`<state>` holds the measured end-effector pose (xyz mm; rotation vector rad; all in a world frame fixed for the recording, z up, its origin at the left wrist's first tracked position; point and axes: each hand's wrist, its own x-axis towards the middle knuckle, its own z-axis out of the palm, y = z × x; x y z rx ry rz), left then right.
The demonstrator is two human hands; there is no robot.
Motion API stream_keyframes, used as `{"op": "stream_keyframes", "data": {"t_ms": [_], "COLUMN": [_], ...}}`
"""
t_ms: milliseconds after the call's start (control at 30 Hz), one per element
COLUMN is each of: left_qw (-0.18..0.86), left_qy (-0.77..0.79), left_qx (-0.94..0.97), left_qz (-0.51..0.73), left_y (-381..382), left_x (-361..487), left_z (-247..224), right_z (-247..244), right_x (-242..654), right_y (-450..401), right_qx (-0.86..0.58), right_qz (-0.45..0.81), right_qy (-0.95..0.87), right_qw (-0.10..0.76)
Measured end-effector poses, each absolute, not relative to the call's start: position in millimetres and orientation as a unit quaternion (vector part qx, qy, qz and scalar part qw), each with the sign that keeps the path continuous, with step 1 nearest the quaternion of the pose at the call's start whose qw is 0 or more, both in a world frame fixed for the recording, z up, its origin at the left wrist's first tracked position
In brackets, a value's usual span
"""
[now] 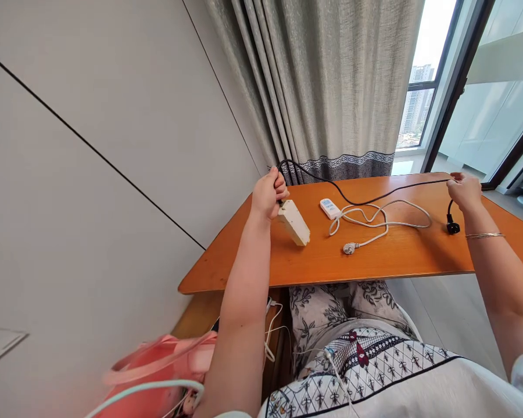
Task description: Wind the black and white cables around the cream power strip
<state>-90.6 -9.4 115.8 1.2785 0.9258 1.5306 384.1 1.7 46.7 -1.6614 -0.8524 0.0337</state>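
My left hand [270, 193] is closed round the black cable near where it joins a white power strip [295, 223], which hangs tilted at the wooden table [253, 264]. At the right, my right hand [462, 188] pinches the same black cable [401, 188] near its other end, with a black plug [452, 225] dangling just below. Between the hands the cable sags in a curve. A second, smaller white power strip [330, 208] lies on the table with its loosely looped white cable [407, 224] and white plug [350, 248].
A grey wall [113, 203] borders the table's left side, and a curtain [340, 87] hangs behind it. Below left are a pink bag [152, 371] and a thin white cord [270, 337]. A window [422, 98] stands at the right.
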Motion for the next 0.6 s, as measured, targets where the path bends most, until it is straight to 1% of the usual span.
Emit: {"op": "stream_keyframes", "data": {"t_ms": [67, 133, 200, 233, 333, 500, 533, 600], "left_qw": [0.483, 0.507, 0.523, 0.529, 0.542, 0.533, 0.530, 0.530], "left_qy": [0.356, 0.339, 0.320, 0.313, 0.292, 0.275, 0.276, 0.280], "left_qx": [0.519, 0.530, 0.541, 0.543, 0.533, 0.510, 0.508, 0.514], "left_qz": [0.609, 0.589, 0.575, 0.573, 0.581, 0.617, 0.621, 0.613], "left_y": [-24.1, -37.9, -50.4, -56.0, -68.8, -73.4, -72.2, -69.1], "left_x": [-77.5, -63.7, -50.2, -44.0, -30.5, -28.4, -29.8, -32.2], "left_z": [124.5, 130.0, 132.3, 132.5, 131.7, 128.7, 127.2, 122.9], "right_z": [55.9, 65.4, 71.2, 72.0, 65.2, 39.8, 36.3, 33.3], "right_x": [352.5, 312.2, 268.8, 247.8, 196.4, 167.3, 167.9, 170.9], "right_y": [-3.7, -12.1, -23.6, -30.1, -49.7, -71.1, -74.0, -80.5], "right_qx": [-0.688, -0.600, -0.491, -0.450, -0.409, -0.512, -0.522, -0.519], "right_qz": [-0.017, -0.036, -0.005, 0.020, 0.071, 0.085, 0.080, 0.052], "right_qy": [-0.459, -0.559, -0.675, -0.722, -0.814, -0.845, -0.844, -0.851], "right_qw": [0.562, 0.571, 0.551, 0.526, 0.406, 0.130, 0.091, 0.058]}}
